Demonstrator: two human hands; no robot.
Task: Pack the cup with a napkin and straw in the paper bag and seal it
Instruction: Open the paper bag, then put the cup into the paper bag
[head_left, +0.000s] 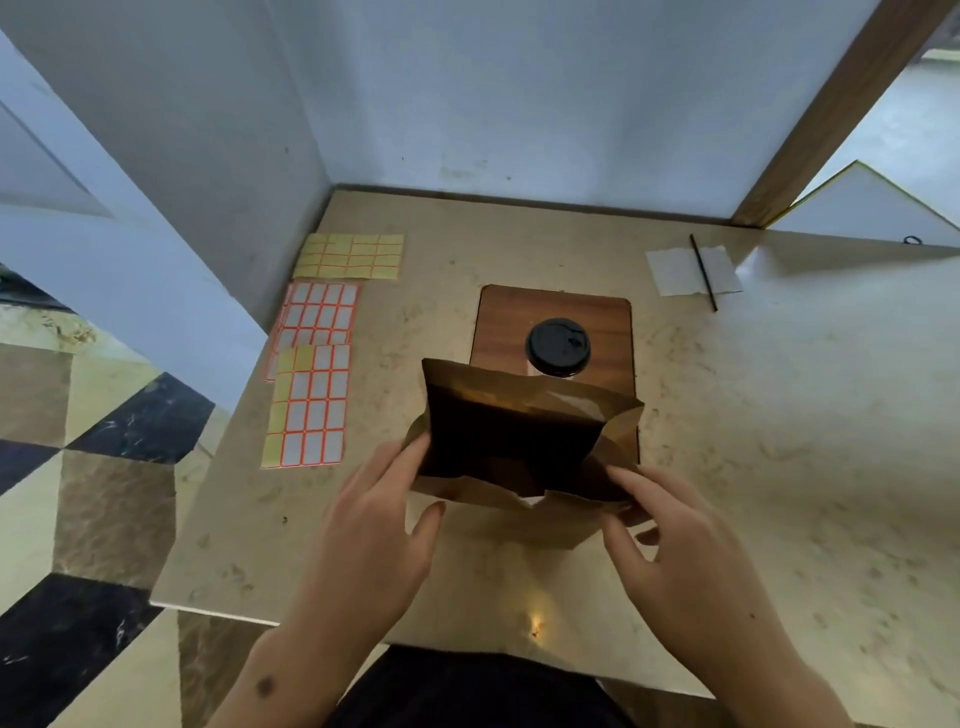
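With label sheets (311, 405) lying left on the tabletop (779, 415), the left hand (374, 519) and right hand (670, 540) each keep a pinching grip on the paper bag (519, 441), spreading its mouth; next, I judge, the lidded cup (558, 347) just behind goes in, then the napkin (675, 270) and straw (702, 270) far right.

Cup (558, 347) on board (498, 322) behind bag (519, 441); straw (703, 271) across napkin (675, 270), far right.

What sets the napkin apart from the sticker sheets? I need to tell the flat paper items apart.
The napkin is plain white; the sticker sheets carry orange-edged label grids, partly yellow. The napkin lies far right with the black straw across it; the sticker sheets lie left with nothing on them. The napkin is one piece; the sheets are several, overlapping. Both lie flat on the table, untouched.
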